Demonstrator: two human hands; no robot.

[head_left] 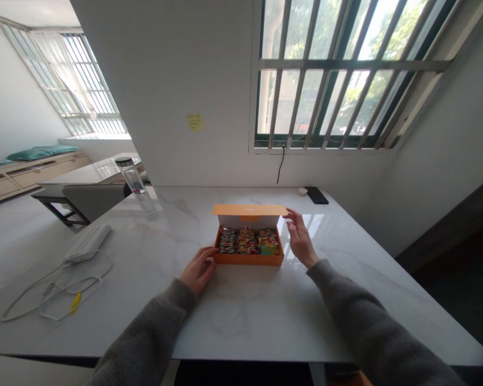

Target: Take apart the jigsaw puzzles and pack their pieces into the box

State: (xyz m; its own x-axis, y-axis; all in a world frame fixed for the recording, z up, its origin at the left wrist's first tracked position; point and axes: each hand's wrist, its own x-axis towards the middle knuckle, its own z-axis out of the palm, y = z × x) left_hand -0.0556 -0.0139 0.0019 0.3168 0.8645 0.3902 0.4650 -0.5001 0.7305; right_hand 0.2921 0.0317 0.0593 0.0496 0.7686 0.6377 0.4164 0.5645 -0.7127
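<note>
An orange cardboard box [248, 259] sits on the white marbled table with its hinged lid [249, 209] raised. Inside it stand small, colourful flat pieces [248, 241], packed in three groups; their exact kind is too small to make out. The fingertips of my left hand [197, 269] touch the box's front left corner, fingers stretched out and thumb apart. At the lid's right end, my right hand [300, 239] has its fingers bent against the lid corner, thumb near the box's right side.
A white power strip [89, 242] with a looped cable and a yellow tag [75, 303] lies at the left. A clear bottle [131, 176] stands at the back left. A black phone [317, 195] and a small white round object [302, 191] lie at the back right, near the wall.
</note>
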